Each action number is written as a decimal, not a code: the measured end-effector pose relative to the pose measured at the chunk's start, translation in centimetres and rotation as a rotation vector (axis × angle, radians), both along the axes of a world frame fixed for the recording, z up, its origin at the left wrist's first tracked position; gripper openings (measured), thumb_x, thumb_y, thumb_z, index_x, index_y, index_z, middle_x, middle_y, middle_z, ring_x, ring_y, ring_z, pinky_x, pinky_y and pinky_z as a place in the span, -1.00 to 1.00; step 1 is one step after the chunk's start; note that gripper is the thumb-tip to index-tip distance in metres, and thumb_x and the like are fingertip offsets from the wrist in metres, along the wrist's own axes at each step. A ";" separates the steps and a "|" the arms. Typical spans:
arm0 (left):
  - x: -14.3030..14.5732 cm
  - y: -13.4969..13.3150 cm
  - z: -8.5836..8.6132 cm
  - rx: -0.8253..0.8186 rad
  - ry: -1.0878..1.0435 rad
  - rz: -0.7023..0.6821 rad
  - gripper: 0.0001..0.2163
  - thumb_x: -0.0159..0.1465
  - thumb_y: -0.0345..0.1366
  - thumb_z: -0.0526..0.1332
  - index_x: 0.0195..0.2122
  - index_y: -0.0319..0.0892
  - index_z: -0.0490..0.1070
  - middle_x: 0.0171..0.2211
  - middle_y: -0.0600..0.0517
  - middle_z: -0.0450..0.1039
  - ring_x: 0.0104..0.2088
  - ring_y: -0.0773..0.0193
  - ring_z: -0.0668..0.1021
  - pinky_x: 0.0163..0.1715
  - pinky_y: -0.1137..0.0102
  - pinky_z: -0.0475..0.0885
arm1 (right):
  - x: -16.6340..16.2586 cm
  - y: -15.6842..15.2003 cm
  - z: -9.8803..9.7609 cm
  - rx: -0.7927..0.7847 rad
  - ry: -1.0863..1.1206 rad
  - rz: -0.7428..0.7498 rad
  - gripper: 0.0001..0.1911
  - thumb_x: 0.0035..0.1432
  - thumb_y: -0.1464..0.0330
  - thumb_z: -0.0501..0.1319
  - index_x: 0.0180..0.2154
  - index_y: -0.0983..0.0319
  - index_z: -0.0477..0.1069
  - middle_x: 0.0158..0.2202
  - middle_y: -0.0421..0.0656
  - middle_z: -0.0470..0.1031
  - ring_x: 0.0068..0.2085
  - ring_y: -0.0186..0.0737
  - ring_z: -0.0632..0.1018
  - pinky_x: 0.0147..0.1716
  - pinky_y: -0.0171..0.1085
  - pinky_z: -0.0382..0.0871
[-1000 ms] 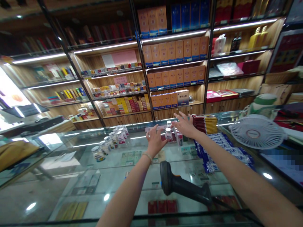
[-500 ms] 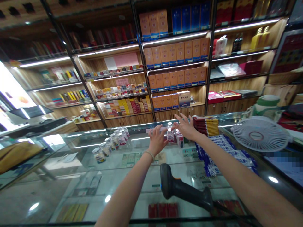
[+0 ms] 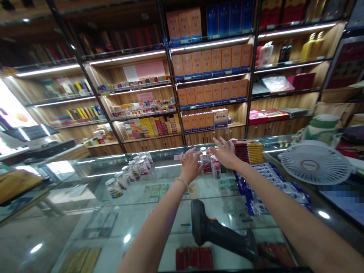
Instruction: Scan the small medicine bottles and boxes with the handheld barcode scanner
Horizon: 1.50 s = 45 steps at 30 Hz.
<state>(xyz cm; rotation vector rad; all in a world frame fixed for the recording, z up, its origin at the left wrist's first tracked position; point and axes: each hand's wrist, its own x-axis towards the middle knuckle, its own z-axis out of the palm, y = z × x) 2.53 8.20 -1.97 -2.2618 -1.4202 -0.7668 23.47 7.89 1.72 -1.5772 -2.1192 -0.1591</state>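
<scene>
Small bottle (image 3: 204, 159) with a white cap stands upright near the far edge of the glass counter (image 3: 85, 197), directly between the two hands. Left hand (image 3: 190, 165) sits just to the bottle's left, palm turned toward it, fingers loosely apart and slightly curled. Whether the fingertips touch the bottle cannot be told. Right hand (image 3: 226, 154) is just to the bottle's right, fingers spread wide and reaching over a cluster of red-labelled bottles (image 3: 215, 168) packed against the first one. It pinches nothing visible, and contact is unclear. Thin bracelet (image 3: 182, 182) on the left wrist.

Surroundings:
- A diagonal row of similar bottles (image 3: 128, 172) runs across the counter, well left of the hands.
- A stack of red and yellow cartons (image 3: 248, 151) stands just right of the right hand, with blue packs (image 3: 273, 185) laid along the counter below it.
- A black barcode scanner (image 3: 220, 235) lies on the glass between the forearms, near the camera.
- A white fan (image 3: 315, 162) stands at far right.
- Wall shelves behind hold rows of orange boxes (image 3: 212, 91).
</scene>
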 end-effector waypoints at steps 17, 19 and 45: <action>0.6 1.1 0.1 -0.012 -0.014 0.009 -0.44 0.13 -0.29 0.33 0.18 0.08 0.30 0.34 -0.08 0.17 0.35 -0.03 0.20 0.35 -0.09 -0.15 | -0.1 0.4 -0.6 -0.011 -0.003 -0.034 -0.36 0.42 0.00 -0.34 0.15 -0.18 0.43 0.45 -0.23 0.03 0.45 0.06 -0.03 0.32 0.36 -0.22; 0.6 1.1 0.1 -0.010 -0.018 0.007 -0.45 0.13 -0.30 0.32 0.18 0.08 0.30 0.33 -0.08 0.18 0.34 -0.03 0.21 0.35 -0.09 -0.14 | -0.2 0.3 -0.5 -0.017 -0.004 -0.038 -0.38 0.42 0.00 -0.33 0.15 -0.19 0.42 0.46 -0.24 0.03 0.45 0.06 -0.04 0.32 0.37 -0.22; -3.1 -2.5 4.3 0.082 0.108 0.096 -0.28 0.29 0.06 0.20 0.43 0.10 -0.01 0.46 -0.09 -0.05 0.43 -0.04 0.04 0.37 -0.11 -0.15 | -1.0 -1.5 0.3 0.154 -0.194 0.016 -0.41 0.44 0.04 -0.26 0.35 -0.05 0.17 0.47 -0.09 -0.03 0.45 0.06 -0.03 0.33 0.33 -0.28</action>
